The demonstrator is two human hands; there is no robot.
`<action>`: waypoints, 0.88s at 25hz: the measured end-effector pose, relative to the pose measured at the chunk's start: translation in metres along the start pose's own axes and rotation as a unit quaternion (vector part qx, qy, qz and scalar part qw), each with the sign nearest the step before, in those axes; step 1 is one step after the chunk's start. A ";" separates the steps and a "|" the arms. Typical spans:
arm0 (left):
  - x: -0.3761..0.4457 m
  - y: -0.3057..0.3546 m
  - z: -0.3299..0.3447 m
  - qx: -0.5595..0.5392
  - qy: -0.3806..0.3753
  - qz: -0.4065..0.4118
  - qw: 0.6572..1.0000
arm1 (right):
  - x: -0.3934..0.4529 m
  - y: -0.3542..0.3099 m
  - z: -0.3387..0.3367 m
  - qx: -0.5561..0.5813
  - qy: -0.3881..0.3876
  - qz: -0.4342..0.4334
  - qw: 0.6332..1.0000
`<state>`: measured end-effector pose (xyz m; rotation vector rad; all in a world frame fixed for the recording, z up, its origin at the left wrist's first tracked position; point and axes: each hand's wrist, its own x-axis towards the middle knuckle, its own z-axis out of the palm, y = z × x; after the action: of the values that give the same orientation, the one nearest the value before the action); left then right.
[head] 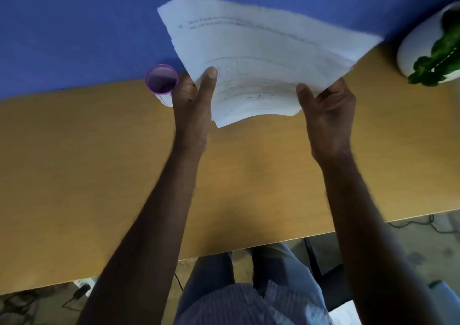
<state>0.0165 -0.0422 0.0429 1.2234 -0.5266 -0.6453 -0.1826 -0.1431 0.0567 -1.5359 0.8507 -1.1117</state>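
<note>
A stack of papers (261, 60) is up in the air above the far part of the bench (99, 162). The sheets are white with some printed lines and faint drawing on the top page. The words are too blurry to read. The stack bends, and the sheets fan out a bit at the far right corner.

The left hand (193, 100) holds the near left side of the stack. Its thumb lies on top of the top page, and the other fingers go under the paper where they are hidden. The right hand (328, 110) holds the near right side. Its thumb presses on top and its fingers curl round the edge. Both bare arms reach out over the bench from the bottom of the view.

Just left of the left hand stands a small purple cup (161, 80) on the bench. It looks open at the top. It is very near the hand, but you cannot tell if they touch.

The bench is light brown wood. Behind it is a blue wall (74, 25). At the far right sits a white pot (418, 43) with a green plant (438, 58) in it.
</note>
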 end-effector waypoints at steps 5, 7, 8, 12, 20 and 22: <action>-0.019 -0.028 -0.010 0.045 -0.033 -0.046 0.997 | -0.017 0.037 0.006 -0.071 -0.004 0.103 0.992; -0.026 -0.043 -0.014 0.066 -0.030 -0.086 0.994 | -0.019 0.048 0.009 -0.079 -0.013 0.136 0.987; -0.026 -0.047 -0.015 0.073 -0.029 -0.097 0.992 | -0.018 0.051 0.010 -0.091 -0.013 0.140 0.986; -0.018 -0.038 -0.012 0.071 -0.037 -0.088 0.993 | -0.012 0.033 0.011 -0.058 -0.021 0.145 0.988; -0.016 -0.049 -0.015 0.082 -0.050 -0.110 0.989 | -0.013 0.051 -0.001 -0.061 -0.040 0.196 0.978; -0.016 -0.054 -0.018 0.095 -0.055 -0.116 0.987 | -0.013 0.055 -0.002 -0.071 -0.044 0.200 0.976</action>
<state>0.0090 -0.0299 -0.0146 1.4472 -0.5525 -0.8796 -0.1874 -0.1450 0.0001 -1.4334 1.1394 -0.6974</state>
